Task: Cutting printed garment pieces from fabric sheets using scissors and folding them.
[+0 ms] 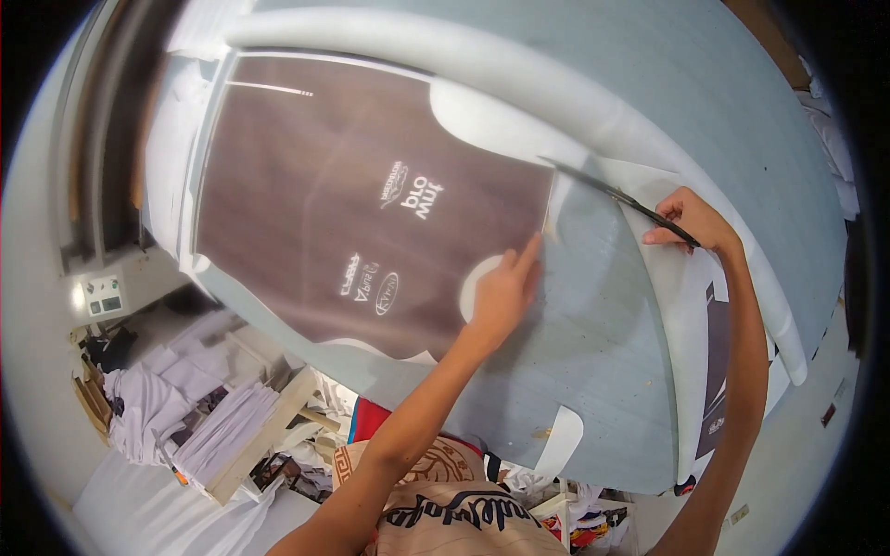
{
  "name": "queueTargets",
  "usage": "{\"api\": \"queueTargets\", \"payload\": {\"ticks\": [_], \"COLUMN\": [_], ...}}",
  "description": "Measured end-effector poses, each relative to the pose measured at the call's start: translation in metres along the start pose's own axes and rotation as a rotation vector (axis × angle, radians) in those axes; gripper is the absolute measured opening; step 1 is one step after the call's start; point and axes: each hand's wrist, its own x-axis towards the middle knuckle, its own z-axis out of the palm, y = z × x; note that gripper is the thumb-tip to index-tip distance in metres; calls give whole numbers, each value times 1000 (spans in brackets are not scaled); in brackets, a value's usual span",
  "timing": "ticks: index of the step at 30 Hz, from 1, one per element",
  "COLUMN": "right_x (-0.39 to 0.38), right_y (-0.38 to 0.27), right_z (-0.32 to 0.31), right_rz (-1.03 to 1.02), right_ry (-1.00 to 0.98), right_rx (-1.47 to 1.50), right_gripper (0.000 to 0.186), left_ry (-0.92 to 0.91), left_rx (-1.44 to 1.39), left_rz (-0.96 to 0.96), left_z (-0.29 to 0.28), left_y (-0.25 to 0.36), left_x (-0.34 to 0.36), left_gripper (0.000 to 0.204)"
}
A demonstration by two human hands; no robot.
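Note:
A white sheet printed with a dark brown shirt-shaped panel (306, 176) lies spread over the grey-blue table (593, 371). Stretched out on the panel's right end, the fingers of my left hand (505, 287) press down near a white rounded notch. My right hand (691, 222) is closed around the handles of long dark scissors (616, 193). Their blades point left, with the tips at the panel's upper right corner. Whether the blades are parted is hard to make out. A white strip of the sheet (640, 176) lies beside and beneath the scissors.
A long white roll (556, 93) curves along the table's far side. More printed sheet (718, 352) hangs under my right forearm. A small white offcut (562, 440) lies at the near edge. Folded white pieces (222, 435) fill a rack at lower left, near a control box (104, 295).

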Motion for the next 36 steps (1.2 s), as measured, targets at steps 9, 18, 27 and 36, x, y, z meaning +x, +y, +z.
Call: {"api": "queueTargets", "payload": {"ticks": [9,18,27,36], "right_x": [8,19,20,20], "right_y": [-11,-17,-33,-38], "right_z": [-8,-23,-19,-14], "right_rz": [-16,-32,-28,-44], "right_ry": [-20,-107,-86,-98], "right_rx": [12,-28,4,-9], "right_gripper": [48,50,48,48], "left_ry": [9,-18,-42,-59], "left_rx": [19,28,1,-106], "left_rz": [53,68,69,30], "left_z": [3,0,-5,-25], "left_y": [-8,-14,-12,-5], "left_x": [-11,-17,-23,-15], "left_gripper": [48,49,48,48]}}
